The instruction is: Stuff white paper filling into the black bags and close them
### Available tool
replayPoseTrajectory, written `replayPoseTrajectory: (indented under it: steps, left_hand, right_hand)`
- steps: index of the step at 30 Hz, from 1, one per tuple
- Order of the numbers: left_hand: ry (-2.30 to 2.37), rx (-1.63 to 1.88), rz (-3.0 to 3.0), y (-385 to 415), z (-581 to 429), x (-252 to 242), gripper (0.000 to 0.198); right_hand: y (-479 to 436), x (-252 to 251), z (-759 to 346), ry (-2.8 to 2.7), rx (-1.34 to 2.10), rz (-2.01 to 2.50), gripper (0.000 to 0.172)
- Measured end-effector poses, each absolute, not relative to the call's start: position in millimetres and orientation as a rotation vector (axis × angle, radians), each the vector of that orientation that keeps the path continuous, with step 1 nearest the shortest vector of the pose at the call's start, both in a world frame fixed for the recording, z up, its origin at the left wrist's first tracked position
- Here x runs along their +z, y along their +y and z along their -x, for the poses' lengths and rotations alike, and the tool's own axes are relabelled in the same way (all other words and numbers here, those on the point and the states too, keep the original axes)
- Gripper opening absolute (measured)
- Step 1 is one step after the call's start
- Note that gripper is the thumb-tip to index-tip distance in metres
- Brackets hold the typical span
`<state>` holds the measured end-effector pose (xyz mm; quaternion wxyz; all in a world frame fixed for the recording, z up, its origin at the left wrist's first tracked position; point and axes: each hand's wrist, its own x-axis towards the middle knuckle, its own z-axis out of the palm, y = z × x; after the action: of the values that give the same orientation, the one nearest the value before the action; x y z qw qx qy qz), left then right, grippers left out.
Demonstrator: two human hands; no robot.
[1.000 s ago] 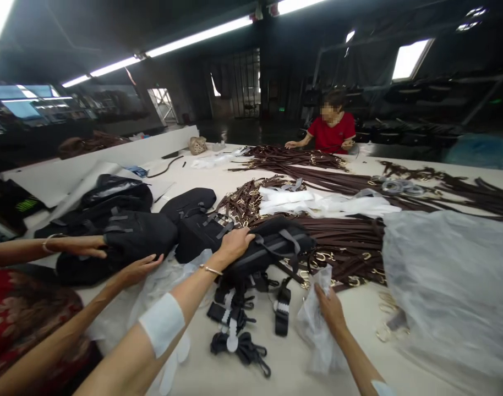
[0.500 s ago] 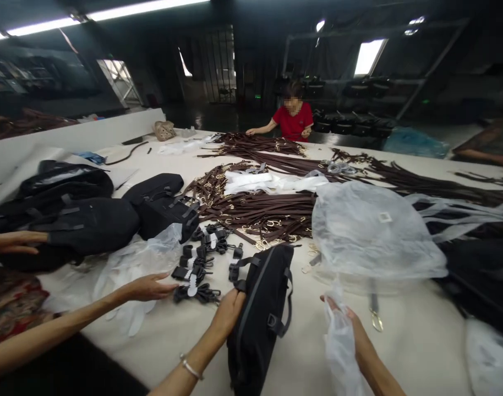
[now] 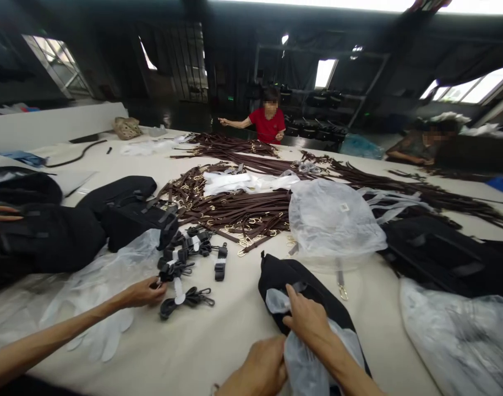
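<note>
A black bag lies slantwise on the table before me, with a crumpled clear plastic bag against its near side. My right hand is closed on the plastic, fingers pointing up over the black bag. Lower down, my left hand is closed in a fist at the plastic's left edge. To the left, a co-worker's hand touches a bundle of black straps. Another strap bundle with a white band lies just in front of that hand.
Brown straps with gold clasps are heaped mid-table. A large plastic bag lies beside them. Black bags sit at left and others at right, near a plastic pile. A person in red works across the table.
The black bag has moved right and tilted the other way. My right hand has brought the plastic onto it, and my left hand has shifted nearer me. The co-worker's hand has reached the strap bundles.
</note>
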<state>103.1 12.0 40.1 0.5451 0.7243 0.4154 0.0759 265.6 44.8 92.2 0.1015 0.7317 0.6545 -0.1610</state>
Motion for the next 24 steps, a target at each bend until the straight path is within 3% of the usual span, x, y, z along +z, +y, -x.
replayPoseTrajectory:
  steps: [10, 14, 19, 22, 24]
  left_hand:
    - [0.952, 0.165, -1.838, 49.3, -47.1, 30.3, 0.03]
    - [0.957, 0.296, -1.789, 61.1, -34.4, 30.7, 0.026]
    - [1.107, 0.494, -1.715, 89.2, -23.7, 30.5, 0.035]
    - [1.134, 0.619, -1.7, 104.1, -27.5, 41.3, 0.052]
    - [1.085, 0.659, -1.697, 106.6, -33.2, 56.7, 0.06]
  right_hand:
    - [1.2, 10.3, -254.1, 1.713, -0.213, -2.176, 0.094]
    - [6.6, 17.4, -266.3, 1.809, -0.296, -2.192, 0.078]
    - [6.0, 85.7, -321.5, 2.082, -0.502, -2.175, 0.054]
    - [0.6, 125.9, -349.2, 2.208, -1.03, -2.317, 0.024]
    - [-2.3, 141.8, -360.9, 2.125, -1.476, -2.463, 0.012]
